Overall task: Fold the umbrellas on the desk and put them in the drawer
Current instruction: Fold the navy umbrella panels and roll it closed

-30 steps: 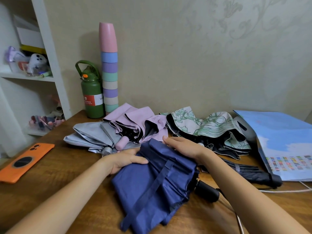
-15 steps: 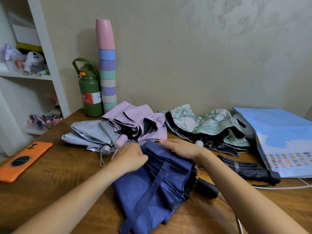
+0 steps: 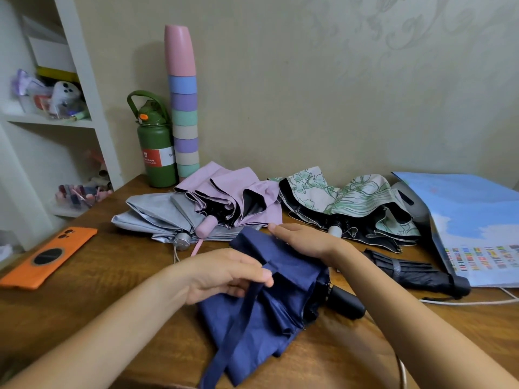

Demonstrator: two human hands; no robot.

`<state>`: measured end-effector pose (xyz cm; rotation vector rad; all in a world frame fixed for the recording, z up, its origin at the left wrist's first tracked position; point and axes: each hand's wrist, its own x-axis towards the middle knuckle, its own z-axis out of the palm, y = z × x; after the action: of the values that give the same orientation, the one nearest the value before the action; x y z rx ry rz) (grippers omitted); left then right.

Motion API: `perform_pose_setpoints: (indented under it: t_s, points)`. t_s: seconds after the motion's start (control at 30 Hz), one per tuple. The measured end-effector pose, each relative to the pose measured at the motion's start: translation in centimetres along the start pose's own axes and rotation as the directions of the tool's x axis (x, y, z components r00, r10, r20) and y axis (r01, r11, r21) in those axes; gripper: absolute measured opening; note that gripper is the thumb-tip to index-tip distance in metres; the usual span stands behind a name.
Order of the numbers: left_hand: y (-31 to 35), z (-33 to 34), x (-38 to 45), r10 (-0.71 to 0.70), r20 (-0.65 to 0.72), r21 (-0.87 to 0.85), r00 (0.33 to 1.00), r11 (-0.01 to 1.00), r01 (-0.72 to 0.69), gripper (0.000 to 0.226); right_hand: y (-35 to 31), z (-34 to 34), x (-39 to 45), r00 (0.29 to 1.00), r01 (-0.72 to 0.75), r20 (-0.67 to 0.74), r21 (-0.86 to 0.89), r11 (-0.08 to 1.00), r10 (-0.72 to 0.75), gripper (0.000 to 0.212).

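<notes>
A navy blue umbrella (image 3: pixel 269 313) lies loosely gathered on the wooden desk (image 3: pixel 112 282), its black handle (image 3: pixel 344 301) pointing right. My left hand (image 3: pixel 224 273) pinches its strap near the middle of the canopy. My right hand (image 3: pixel 303 238) lies flat on the umbrella's far end, pressing the fabric down. Behind it lie a grey umbrella (image 3: pixel 157 214), a pink one (image 3: pixel 233 195) and a white-and-green floral one (image 3: pixel 351 203), all unrolled. A black umbrella (image 3: pixel 415 272) lies rolled tight at the right. No drawer is in view.
An orange phone (image 3: pixel 47 256) lies at the desk's left edge. A green bottle (image 3: pixel 154 147) and a tall stack of coloured cups (image 3: pixel 184 108) stand at the back wall. A blue folder (image 3: pixel 474 220) and a white cable (image 3: pixel 474 301) are at the right. White shelves (image 3: pixel 56 122) stand on the left.
My left hand has moved from the umbrella's left edge onto the canopy and taken hold of the strap. My right hand has stayed pressed on the far end.
</notes>
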<state>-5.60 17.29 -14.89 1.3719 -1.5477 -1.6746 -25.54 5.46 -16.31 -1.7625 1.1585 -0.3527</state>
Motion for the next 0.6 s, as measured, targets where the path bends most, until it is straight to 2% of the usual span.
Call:
perform_pose_setpoints:
  t_s: [0.17,0.3,0.37,0.47,0.53,0.6]
  points:
    - [-1.9,-2.2,-3.4,-0.117,0.095,0.048,0.989,0.992,0.113,0.012,-0.9,0.6,-0.6,1.000,-0.003,-0.014,-0.058,0.998,0.002,0.048]
    - [-3.9,-3.1,-5.9,-0.234,0.157,0.083,0.959,0.971,0.224,0.012,-1.3,1.2,-0.8,0.998,-0.061,0.008,-0.090,0.994,0.062,0.050]
    - [-4.5,-3.2,-6.7,-0.283,0.139,0.134,0.949,0.955,0.265,0.012,-1.1,1.8,-0.8,0.999,-0.038,0.019,-0.163,0.986,0.042,0.043]
    - [-5.0,-3.5,-7.1,-0.317,0.068,0.226,0.946,0.929,0.294,0.013,-0.9,2.6,-0.5,1.000,0.025,0.020,-0.365,0.931,-0.019,0.035]
    - [-5.0,-3.4,-7.1,-0.335,0.057,0.267,0.940,0.913,0.309,0.013,-0.7,3.3,-0.1,1.000,0.016,0.012,-0.472,0.882,-0.012,0.038]
    - [-5.0,-3.2,-7.1,-0.350,0.069,0.296,0.934,0.901,0.316,0.012,-0.7,3.8,0.1,0.999,-0.035,-0.016,-0.518,0.855,0.031,0.053]
